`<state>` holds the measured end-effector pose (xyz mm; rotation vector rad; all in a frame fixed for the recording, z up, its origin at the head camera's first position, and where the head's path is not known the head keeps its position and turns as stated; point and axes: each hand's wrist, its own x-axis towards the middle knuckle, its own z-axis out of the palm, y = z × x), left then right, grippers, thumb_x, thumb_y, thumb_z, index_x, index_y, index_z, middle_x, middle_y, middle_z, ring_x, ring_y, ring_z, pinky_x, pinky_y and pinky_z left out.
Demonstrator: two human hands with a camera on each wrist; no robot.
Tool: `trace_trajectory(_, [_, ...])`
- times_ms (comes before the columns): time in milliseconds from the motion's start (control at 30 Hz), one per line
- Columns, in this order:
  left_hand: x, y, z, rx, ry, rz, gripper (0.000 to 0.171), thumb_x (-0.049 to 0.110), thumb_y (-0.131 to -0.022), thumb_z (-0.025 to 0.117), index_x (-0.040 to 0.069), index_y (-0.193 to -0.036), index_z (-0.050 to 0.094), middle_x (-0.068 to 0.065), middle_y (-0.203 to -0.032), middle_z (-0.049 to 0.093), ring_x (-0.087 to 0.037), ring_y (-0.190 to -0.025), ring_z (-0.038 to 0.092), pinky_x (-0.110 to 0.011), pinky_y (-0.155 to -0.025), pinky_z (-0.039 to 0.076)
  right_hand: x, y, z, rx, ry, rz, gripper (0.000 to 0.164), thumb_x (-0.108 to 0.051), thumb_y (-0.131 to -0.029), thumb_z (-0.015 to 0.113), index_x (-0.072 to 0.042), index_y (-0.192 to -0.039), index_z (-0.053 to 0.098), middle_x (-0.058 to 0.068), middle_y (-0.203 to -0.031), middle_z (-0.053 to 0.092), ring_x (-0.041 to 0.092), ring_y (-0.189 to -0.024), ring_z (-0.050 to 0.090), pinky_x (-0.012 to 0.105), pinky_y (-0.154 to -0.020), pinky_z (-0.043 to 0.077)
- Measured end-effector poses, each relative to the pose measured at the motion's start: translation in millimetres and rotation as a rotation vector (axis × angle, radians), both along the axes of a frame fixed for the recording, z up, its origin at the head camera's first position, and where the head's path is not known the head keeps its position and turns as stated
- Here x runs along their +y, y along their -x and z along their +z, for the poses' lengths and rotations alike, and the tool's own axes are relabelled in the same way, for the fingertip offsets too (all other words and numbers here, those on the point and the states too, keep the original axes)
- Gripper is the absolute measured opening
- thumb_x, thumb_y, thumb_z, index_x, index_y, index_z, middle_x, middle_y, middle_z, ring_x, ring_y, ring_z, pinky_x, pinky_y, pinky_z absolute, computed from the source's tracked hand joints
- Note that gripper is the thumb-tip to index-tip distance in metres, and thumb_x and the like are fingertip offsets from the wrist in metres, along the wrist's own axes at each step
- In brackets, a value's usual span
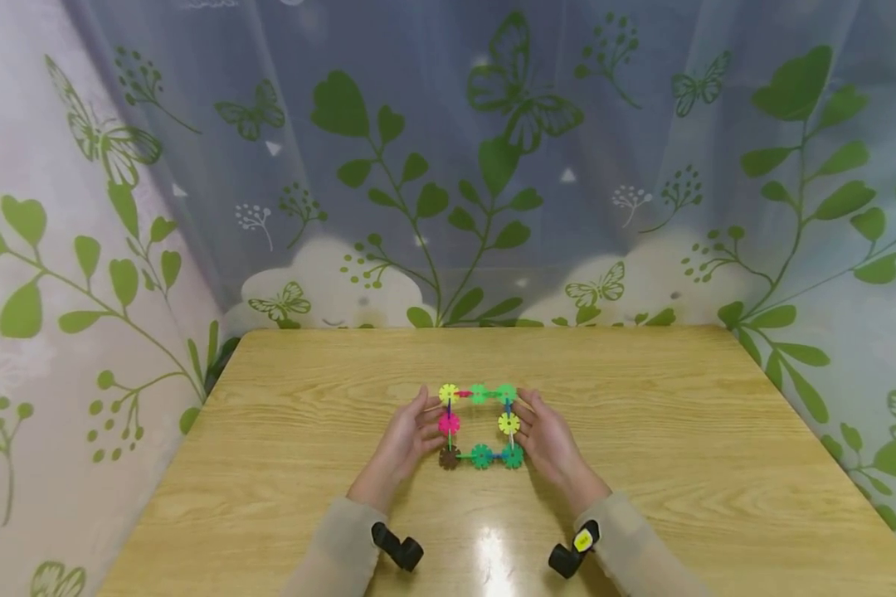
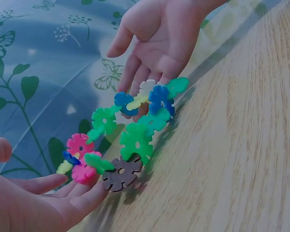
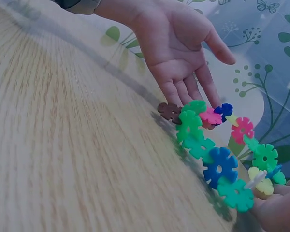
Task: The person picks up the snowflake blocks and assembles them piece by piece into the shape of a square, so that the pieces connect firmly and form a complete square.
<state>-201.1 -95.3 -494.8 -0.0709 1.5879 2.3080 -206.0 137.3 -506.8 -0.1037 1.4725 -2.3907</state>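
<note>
Interlocking plastic snowflake discs [image 1: 481, 456] form a square frame, joined in pink, green, yellow, blue, white and brown. On its left side, my left hand [image 1: 406, 435] has its palm turned in and fingers extended beneath the pink disc [image 1: 450, 424] and brown disc [image 2: 123, 173]. My right hand [image 1: 548, 439] mirrors it on the other side, fingers reaching under the edge by the yellow disc [image 1: 508, 423]. Both thumbs stand away from the discs. In the right wrist view, the left hand's fingers touch the frame's far side, and the lower edge sits close over the table.
The wooden table [image 1: 269, 464] spreads around both hands. Behind it hangs a blue and white curtain [image 1: 433, 166] printed with leaves and butterflies. Black wrist cameras [image 1: 397, 547] are strapped over the light sleeves [image 1: 336, 547].
</note>
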Motion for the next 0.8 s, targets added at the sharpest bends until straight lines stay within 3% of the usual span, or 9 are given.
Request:
trace_trajectory(267, [-2.0, 1.0, -3.5, -0.005, -0.013, -0.003, 0.071, 0.047, -0.099, 0.033, -0.01, -0.14, 0.023, -0.03, -0.143, 0.026, -0.045, -0.128, 0.031, -0.053, -0.107, 0.029, 3.4, 1.3, -2.5, 0.007, 0.002, -0.008, 0.062, -0.037, -0.103, 0.02, 0.004, -0.146, 0.002, 0.033, -0.148, 0.001, 0.044, -0.136, 0.0, 0.052, -0.113, 0.002])
trace_trajectory(500, [-5.6, -4.8, -9.6, -0.009, 0.007, -0.005, 0.07, 0.046, -0.099, 0.033, -0.01, -0.141, 0.022, -0.031, -0.143, 0.026, -0.045, -0.129, 0.029, -0.052, -0.107, 0.029, 9.9, -0.6, -8.4, -0.004, 0.045, 0.005, 0.06, -0.034, -0.104, 0.018, 0.005, -0.146, -0.001, 0.032, -0.148, 0.0, 0.041, -0.137, 0.004, 0.047, -0.114, 0.007])
trace_trajectory(633, [-9.4, -6.9, -11.9, 0.003, 0.062, 0.024, 0.069, 0.045, -0.099, 0.037, -0.01, -0.14, 0.026, -0.03, -0.142, 0.03, -0.043, -0.129, 0.031, -0.051, -0.107, 0.03, 13.9, -2.5, -9.5, -0.01, 0.08, 0.002, 0.059, -0.033, -0.104, 0.02, 0.006, -0.145, 0.0, 0.031, -0.149, 0.002, 0.04, -0.137, 0.007, 0.046, -0.114, 0.011])
trace_trajectory(800, [-17.6, -7.7, -6.3, 0.016, 0.161, 0.096, 0.066, 0.041, -0.097, 0.044, -0.008, -0.139, 0.031, -0.028, -0.141, 0.034, -0.04, -0.128, 0.034, -0.05, -0.107, 0.032, 22.8, -3.3, -6.6, 0.0, 0.068, -0.014, 0.057, -0.03, -0.105, 0.021, 0.006, -0.145, 0.005, 0.03, -0.149, 0.008, 0.041, -0.136, 0.013, 0.048, -0.113, 0.016])
